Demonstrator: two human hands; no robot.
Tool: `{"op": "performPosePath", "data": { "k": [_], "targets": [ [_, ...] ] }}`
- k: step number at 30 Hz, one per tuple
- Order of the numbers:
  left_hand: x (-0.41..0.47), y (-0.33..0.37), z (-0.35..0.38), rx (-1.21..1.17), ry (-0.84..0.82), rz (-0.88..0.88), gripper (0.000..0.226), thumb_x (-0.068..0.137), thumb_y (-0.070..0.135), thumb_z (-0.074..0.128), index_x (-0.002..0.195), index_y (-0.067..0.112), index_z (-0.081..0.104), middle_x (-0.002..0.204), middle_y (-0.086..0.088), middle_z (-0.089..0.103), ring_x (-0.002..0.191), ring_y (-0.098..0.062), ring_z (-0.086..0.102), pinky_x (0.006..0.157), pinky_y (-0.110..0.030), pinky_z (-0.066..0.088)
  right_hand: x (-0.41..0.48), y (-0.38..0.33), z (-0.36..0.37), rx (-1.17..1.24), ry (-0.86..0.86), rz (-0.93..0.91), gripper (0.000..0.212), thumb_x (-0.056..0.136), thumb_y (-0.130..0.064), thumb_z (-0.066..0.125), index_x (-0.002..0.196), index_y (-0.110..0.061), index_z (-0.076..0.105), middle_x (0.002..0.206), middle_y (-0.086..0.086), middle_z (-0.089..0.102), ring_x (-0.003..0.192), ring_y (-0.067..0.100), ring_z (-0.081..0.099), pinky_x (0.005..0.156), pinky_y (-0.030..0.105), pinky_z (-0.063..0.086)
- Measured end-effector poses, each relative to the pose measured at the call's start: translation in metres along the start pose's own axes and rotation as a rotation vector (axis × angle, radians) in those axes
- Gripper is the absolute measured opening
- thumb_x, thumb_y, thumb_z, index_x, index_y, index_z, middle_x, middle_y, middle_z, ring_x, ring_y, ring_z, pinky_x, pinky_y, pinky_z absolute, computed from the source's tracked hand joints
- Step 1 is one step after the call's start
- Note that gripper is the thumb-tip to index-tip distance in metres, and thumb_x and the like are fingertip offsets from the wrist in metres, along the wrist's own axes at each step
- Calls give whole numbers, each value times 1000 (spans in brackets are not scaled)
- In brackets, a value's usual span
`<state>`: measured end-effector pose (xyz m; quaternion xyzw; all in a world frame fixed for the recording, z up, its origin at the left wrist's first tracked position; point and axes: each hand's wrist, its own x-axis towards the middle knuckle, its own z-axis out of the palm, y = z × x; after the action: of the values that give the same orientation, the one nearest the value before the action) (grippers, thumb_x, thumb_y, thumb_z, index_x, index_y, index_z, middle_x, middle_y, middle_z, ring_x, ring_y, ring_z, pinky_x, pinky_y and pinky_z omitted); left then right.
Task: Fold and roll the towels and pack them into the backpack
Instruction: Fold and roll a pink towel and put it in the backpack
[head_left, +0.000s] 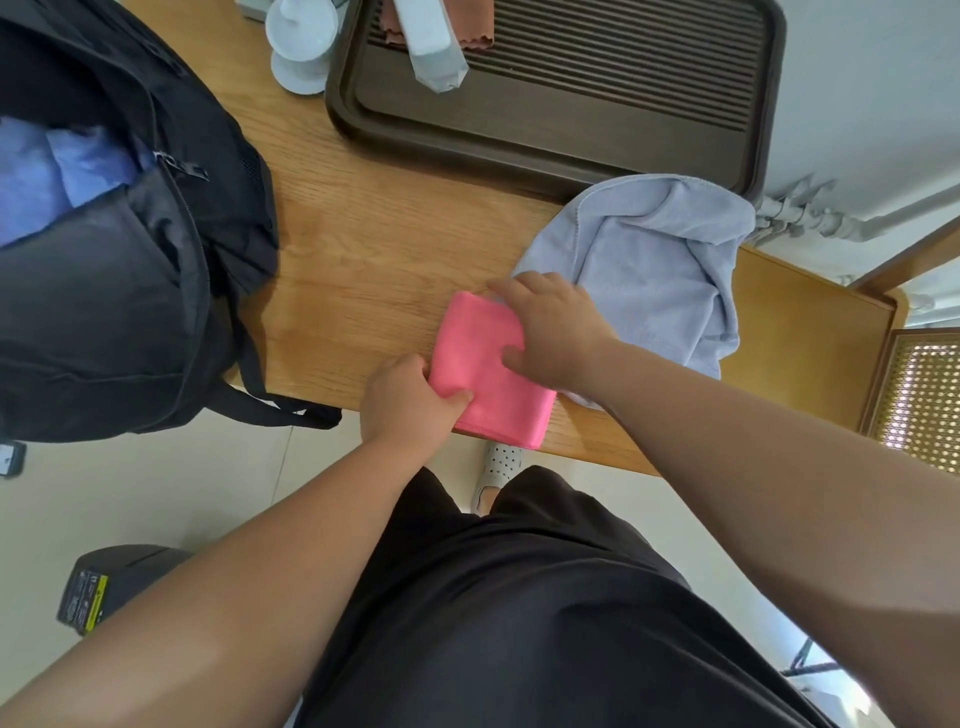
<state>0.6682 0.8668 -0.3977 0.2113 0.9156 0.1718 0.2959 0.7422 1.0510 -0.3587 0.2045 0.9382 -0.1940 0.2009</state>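
A folded pink towel (475, 358) lies at the near edge of the wooden table (363, 249). My left hand (405, 400) grips its near left corner, thumb on top and fingers curled under the fold. My right hand (556, 327) presses flat on the towel's right side, fingers spread. A crumpled light grey-blue towel (660, 270) lies just right of the pink one, partly under my right hand. The black backpack (114, 270) sits open at the left, with blue cloth (57, 176) showing inside.
A dark slatted tray (571, 88) holding a grey packet (431, 47) and a brownish cloth (389, 26) occupies the far side of the table. White ceramic ware (301, 47) stands beside it. A chair with a woven panel (924, 395) is at the right.
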Motion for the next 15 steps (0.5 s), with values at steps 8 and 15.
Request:
{"op": "performPosePath", "data": {
  "k": [8,15],
  "targets": [
    [12,-1,-23,-362,-263,-7,22,69,7,65,87,14,54,75,-2,54,64,-17,46,58,-36,36,36,-22,-12,-487,-115,-459,70,89,-38,60,152,-32,31,152,-3,39,142,28,32,109,45,33],
    [41,9,-72,-704,-256,-144,42,77,-6,63,108,22,63,105,-4,68,91,-20,67,72,-30,53,44,-16,-45,111,-215,-81,27,84,-41,72,77,-21,55,79,-2,58,79,21,58,59,29,40]
  ]
}}
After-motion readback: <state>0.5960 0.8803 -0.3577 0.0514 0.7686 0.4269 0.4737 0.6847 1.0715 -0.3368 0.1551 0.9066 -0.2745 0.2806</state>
